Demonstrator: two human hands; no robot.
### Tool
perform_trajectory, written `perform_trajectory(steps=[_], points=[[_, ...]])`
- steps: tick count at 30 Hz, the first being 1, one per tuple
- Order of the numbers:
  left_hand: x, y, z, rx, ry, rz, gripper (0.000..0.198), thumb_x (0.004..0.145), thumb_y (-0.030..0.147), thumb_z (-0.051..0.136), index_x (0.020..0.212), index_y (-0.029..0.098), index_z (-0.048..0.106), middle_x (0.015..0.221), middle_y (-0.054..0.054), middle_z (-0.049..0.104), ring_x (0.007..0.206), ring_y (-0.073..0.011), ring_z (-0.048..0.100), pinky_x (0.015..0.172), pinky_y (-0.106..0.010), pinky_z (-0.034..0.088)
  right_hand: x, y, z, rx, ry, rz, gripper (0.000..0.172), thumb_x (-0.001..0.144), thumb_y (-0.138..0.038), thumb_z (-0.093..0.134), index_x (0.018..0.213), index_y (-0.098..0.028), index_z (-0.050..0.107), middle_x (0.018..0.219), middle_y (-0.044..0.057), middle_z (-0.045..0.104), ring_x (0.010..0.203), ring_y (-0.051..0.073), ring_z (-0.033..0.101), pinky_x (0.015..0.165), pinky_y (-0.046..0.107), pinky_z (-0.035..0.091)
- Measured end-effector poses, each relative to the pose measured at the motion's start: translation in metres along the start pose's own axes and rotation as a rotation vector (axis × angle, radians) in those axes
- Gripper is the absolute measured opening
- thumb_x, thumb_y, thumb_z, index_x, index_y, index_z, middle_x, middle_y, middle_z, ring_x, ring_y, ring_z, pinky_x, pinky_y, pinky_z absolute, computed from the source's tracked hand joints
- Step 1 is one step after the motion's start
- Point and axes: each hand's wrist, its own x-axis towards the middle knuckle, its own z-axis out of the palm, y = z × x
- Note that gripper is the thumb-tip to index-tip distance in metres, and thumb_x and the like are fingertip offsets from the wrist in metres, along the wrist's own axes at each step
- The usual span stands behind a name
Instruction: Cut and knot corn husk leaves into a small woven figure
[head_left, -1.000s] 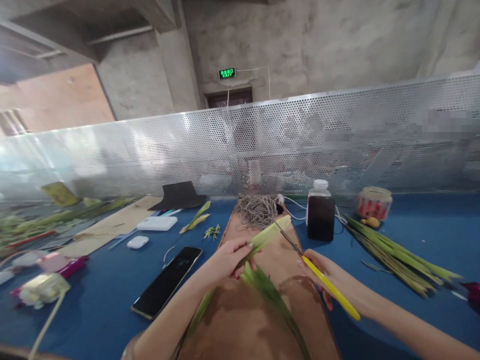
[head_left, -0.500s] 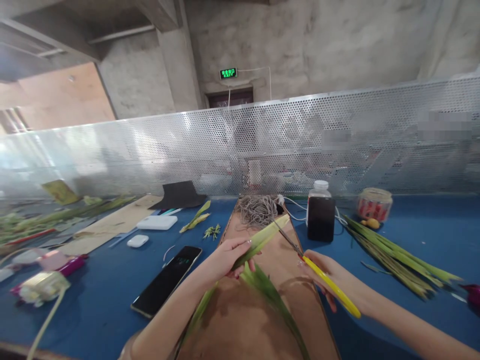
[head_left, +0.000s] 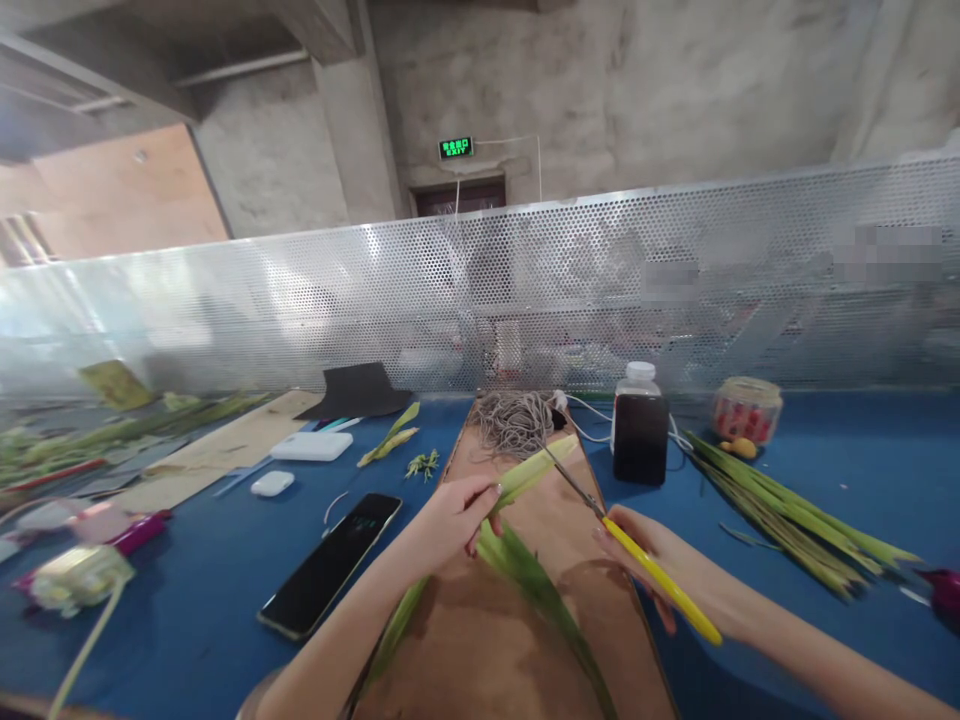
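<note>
Long green leaves, pale toward one end, are pinched in my left hand (head_left: 452, 518). One pale leaf end (head_left: 534, 472) points up and right from my fingers, and a darker leaf (head_left: 544, 590) hangs down toward me. My right hand (head_left: 664, 548) is wrapped around yellow-handled scissors (head_left: 661, 578). Their metal blades reach up and left to the pale leaf end; whether they stand apart there is too fine to tell. Both hands are over a brown cardboard strip (head_left: 480, 660).
Grey cord (head_left: 516, 422) lies heaped on the cardboard's far end. A phone (head_left: 334, 565) rests at left. To the right stand a white-capped bottle (head_left: 640, 372) behind a dark phone-like slab (head_left: 640, 440), a jar (head_left: 748, 408) and a bundle of green stalks (head_left: 795, 515). A perforated metal screen (head_left: 360, 300) runs behind.
Both hands and the scissors stay almost in place. My left fingers have shifted slightly on the leaves, and the whole view has moved a little.
</note>
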Motion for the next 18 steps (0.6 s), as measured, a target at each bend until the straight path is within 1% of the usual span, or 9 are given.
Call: perform_trajectory(steps=[3,5,7,9,12,14,15,18], points=[[0.001,-0.001,-0.001,0.030,-0.004,-0.001,0.027,0.082,0.038,0.038,0.076,0.016,0.052,0.068,0.000,0.061,0.041,-0.0063,0.047,0.041,-0.018,0.037,0.001,0.001,0.001,-0.038,-0.006,-0.013,0.026,0.078,-0.045,0.044,0.086,-0.019,0.041,0.047,-0.011,0.026,0.030,0.003,0.029,0.025,0.014,0.038],[0.001,-0.001,-0.002,0.026,-0.023,-0.010,0.025,0.081,0.037,0.039,0.078,0.016,0.052,0.068,-0.001,0.060,0.042,-0.0070,0.049,0.037,-0.016,0.034,0.001,0.004,0.002,-0.040,-0.009,-0.022,0.024,0.080,-0.042,0.044,0.086,-0.020,0.041,0.048,-0.011,0.028,0.030,0.003,0.029,0.025,0.013,0.038],[0.001,-0.001,-0.004,0.009,-0.053,-0.026,0.025,0.081,0.037,0.040,0.080,0.015,0.051,0.070,-0.001,0.060,0.045,-0.0086,0.053,0.035,-0.016,0.034,0.002,0.007,0.001,-0.037,-0.014,-0.029,0.022,0.081,-0.040,0.043,0.087,-0.019,0.041,0.050,-0.010,0.029,0.030,0.003,0.030,0.025,0.013,0.038],[0.001,0.000,-0.005,-0.025,-0.092,-0.039,0.024,0.081,0.037,0.039,0.081,0.016,0.049,0.070,-0.002,0.059,0.049,-0.0111,0.056,0.037,-0.018,0.040,0.002,0.008,0.001,-0.049,-0.008,-0.029,0.024,0.081,-0.041,0.042,0.087,-0.018,0.043,0.052,-0.009,0.029,0.031,0.003,0.032,0.024,0.013,0.037],[0.001,0.004,-0.005,-0.079,-0.109,-0.009,0.021,0.081,0.035,0.040,0.082,0.016,0.048,0.065,-0.001,0.058,0.057,-0.0136,0.060,0.052,-0.025,0.049,0.000,0.008,0.000,-0.103,-0.005,-0.042,0.027,0.081,-0.044,0.043,0.088,-0.017,0.046,0.056,-0.008,0.034,0.031,0.003,0.036,0.024,0.013,0.036],[0.002,0.008,-0.002,-0.108,-0.065,0.024,0.018,0.080,0.031,0.043,0.088,0.015,0.048,0.073,-0.002,0.058,0.061,-0.0137,0.061,0.059,-0.028,0.050,-0.001,0.006,0.000,-0.137,-0.015,-0.054,0.028,0.081,-0.044,0.043,0.089,-0.017,0.047,0.059,-0.007,0.040,0.030,0.002,0.038,0.025,0.013,0.036],[0.003,0.009,0.000,-0.121,-0.026,0.038,0.019,0.080,0.029,0.044,0.092,0.016,0.047,0.078,-0.003,0.058,0.063,-0.0136,0.062,0.061,-0.028,0.050,-0.001,0.006,0.000,-0.149,-0.021,-0.059,0.029,0.081,-0.044,0.042,0.089,-0.017,0.047,0.062,-0.006,0.043,0.031,0.002,0.039,0.026,0.013,0.036],[0.006,0.013,0.008,-0.164,0.096,0.106,0.023,0.080,0.024,0.044,0.102,0.019,0.039,0.090,-0.004,0.054,0.066,-0.0136,0.063,0.055,-0.025,0.049,-0.003,0.003,0.003,-0.155,-0.038,-0.055,0.032,0.082,-0.046,0.041,0.090,-0.016,0.047,0.064,-0.004,0.046,0.031,0.003,0.040,0.027,0.014,0.037]])
